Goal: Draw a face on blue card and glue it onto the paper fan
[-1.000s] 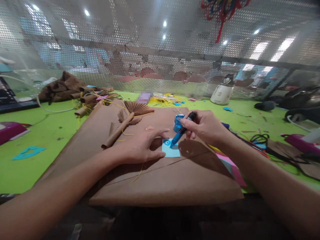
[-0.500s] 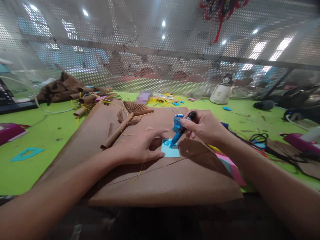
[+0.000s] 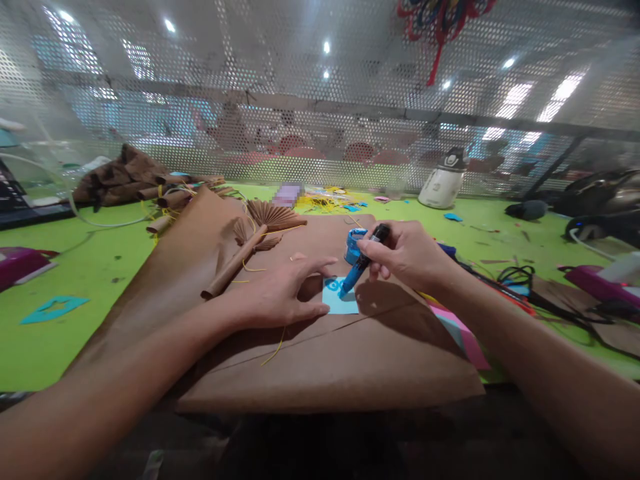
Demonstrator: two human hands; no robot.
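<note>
I record the right hand (image 3: 407, 257) with its fingers closed around a blue marker pen with a black rear end (image 3: 361, 267). The pen is tilted, tip down, and its tip touches a small light-blue square of paper (image 3: 341, 300) that already bears a darker blue mark near its upper left corner.

The left hand (image 3: 280, 297) lies flat with its fingers spread. Its thumb and forefinger rest at the left edge of the blue square and pin it against the large sheet of brown kraft paper (image 3: 320, 360) beneath. This hand grasps nothing.

Containers: one small round blue pot (image 3: 354, 244) stands on the brown sheet just behind the blue square, touching or nearly touching the right hand's fingers. I cannot tell what it holds. A white jug-like vessel with a dark lid (image 3: 444, 180) stands well apart at the far edge of the green table (image 3: 85, 267), against the perforated metal screen (image 3: 300, 107); its contents are not visible.

Other items: a brown pleated paper fan on a rolled paper stem (image 3: 253, 240) lies on the brown sheet to the left of the left hand. A heap of brown paper rolls and scraps (image 3: 145, 183) sits at far left. A turquoise paper cut-out (image 3: 55, 308) lies on the green surface near the left edge.
</note>
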